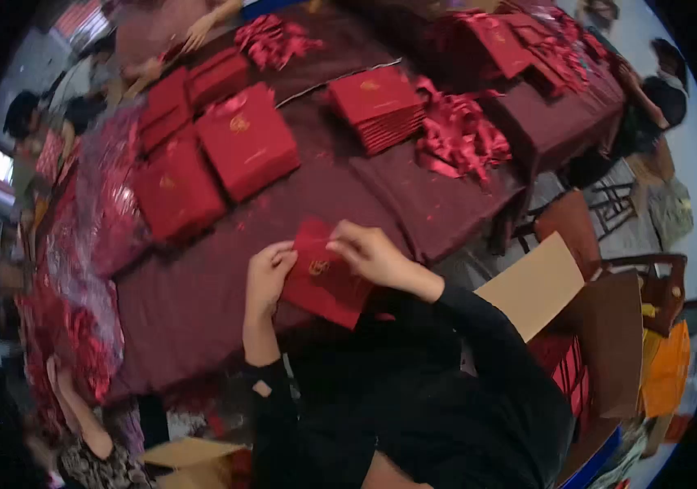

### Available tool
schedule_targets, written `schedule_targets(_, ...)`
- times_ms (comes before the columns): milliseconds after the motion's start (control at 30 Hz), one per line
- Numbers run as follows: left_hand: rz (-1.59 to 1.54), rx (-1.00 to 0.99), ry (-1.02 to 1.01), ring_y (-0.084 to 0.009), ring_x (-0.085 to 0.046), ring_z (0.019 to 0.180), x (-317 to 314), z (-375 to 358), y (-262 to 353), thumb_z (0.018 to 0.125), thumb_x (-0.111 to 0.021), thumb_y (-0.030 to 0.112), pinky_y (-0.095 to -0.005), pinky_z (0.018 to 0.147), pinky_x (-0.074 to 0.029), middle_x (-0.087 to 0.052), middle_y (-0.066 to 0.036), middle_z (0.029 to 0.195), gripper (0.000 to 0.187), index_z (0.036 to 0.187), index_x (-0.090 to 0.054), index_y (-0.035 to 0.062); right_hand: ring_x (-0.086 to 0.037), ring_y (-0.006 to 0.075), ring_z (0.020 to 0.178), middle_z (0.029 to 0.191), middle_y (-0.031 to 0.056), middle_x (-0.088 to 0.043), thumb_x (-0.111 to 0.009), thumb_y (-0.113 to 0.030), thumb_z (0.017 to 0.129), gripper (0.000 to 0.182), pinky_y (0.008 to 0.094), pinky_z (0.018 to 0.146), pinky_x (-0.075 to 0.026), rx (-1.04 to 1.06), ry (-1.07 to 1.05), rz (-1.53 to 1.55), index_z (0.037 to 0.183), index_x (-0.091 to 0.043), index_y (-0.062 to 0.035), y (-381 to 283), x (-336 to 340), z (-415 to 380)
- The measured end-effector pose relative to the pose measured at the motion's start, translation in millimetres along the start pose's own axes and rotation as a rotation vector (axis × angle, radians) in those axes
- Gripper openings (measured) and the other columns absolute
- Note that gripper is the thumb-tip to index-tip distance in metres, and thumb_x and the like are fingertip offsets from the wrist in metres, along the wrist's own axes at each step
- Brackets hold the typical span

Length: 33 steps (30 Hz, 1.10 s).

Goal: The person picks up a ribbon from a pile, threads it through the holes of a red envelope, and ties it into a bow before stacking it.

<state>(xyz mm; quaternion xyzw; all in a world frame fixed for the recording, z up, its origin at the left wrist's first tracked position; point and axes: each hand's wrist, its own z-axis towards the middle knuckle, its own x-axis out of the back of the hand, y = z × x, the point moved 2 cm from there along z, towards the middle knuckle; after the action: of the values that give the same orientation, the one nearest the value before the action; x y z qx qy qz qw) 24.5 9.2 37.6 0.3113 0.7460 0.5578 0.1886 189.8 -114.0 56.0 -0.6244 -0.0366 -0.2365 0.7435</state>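
A flat red paper bag (328, 292) with a gold emblem is held up in front of my body, tilted, above the table's near edge. My left hand (269, 275) is closed on its upper left edge, thumb in front. With finger and thumb pinched together, my right hand (374, 259) is at the bag's upper right side. Whether a ribbon or cord lies between those right fingertips is too blurred to tell. Beyond my hands, stacked red bags (249, 143) with the same gold emblem rest on the table.
A dark red cloth covers the table (324, 191). Another bag stack (374, 102) stands beside loose red ribbons (463, 134). Clear plastic wrapping (92, 204) lies at left. An open cardboard box (609, 342) holding red items is at my right. Other people work around the table.
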Motion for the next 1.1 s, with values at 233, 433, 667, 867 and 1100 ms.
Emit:
schedule_targets(233,-0.073,-0.001,0.027,-0.0101,-0.062,0.086,-3,-2,1,0.084,-0.064,0.000,-0.0223,0.074,-0.049,-0.067,-0.007,0.093,0.023,0.106,-0.062,-0.0028,-0.065,0.0217,0.068,0.081,0.0127,-0.066,-0.058,-0.013,0.092,0.012,0.0305,0.059,-0.048,-0.047,0.066,0.031,0.097,-0.061,-0.0015,9,-10,-8)
schedule_targets(433,-0.064,-0.030,-0.001,-0.0078,-0.059,0.083,-3,7,-11,0.084,-0.063,0.001,-0.0208,0.072,-0.047,-0.065,-0.004,0.091,0.019,0.103,-0.061,-0.0004,-0.063,0.0338,0.067,0.078,0.0168,-0.062,-0.060,-0.012,0.089,0.010,0.0387,0.055,-0.048,0.120,0.108,-0.266,0.090,-0.058,-0.0016,-1,-18,10)
schedule_targets(667,0.098,-0.099,0.123,-0.0066,-0.059,0.076,-14,7,1,0.085,-0.064,0.004,-0.0217,0.068,-0.047,-0.066,-0.003,0.084,0.017,0.101,-0.064,-0.0024,-0.061,0.0353,0.067,0.074,0.0169,-0.060,-0.062,-0.012,0.085,0.010,0.0414,0.056,-0.047,0.105,0.165,-0.360,0.086,-0.056,-0.0033,10,-31,15)
schedule_targets(867,0.035,-0.159,0.152,-0.0067,-0.059,0.074,-16,8,-7,0.085,-0.064,0.003,-0.0226,0.067,-0.048,-0.068,-0.004,0.084,0.019,0.103,-0.066,-0.0026,-0.061,0.0361,0.066,0.071,0.0158,-0.060,-0.061,-0.015,0.085,0.014,0.0440,0.055,-0.047,0.044,0.192,-0.442,0.080,-0.055,-0.0035,10,-36,20)
schedule_targets(1100,0.240,-0.255,0.154,-0.0093,-0.060,0.080,-13,9,-9,0.086,-0.062,-0.001,-0.0238,0.074,-0.048,-0.067,-0.007,0.089,0.021,0.106,-0.064,-0.0051,-0.060,0.0396,0.061,0.066,0.0196,-0.060,-0.059,-0.022,0.083,0.019,0.0484,0.054,-0.047,-0.024,0.212,-0.423,0.075,-0.056,-0.0041,20,-46,22)
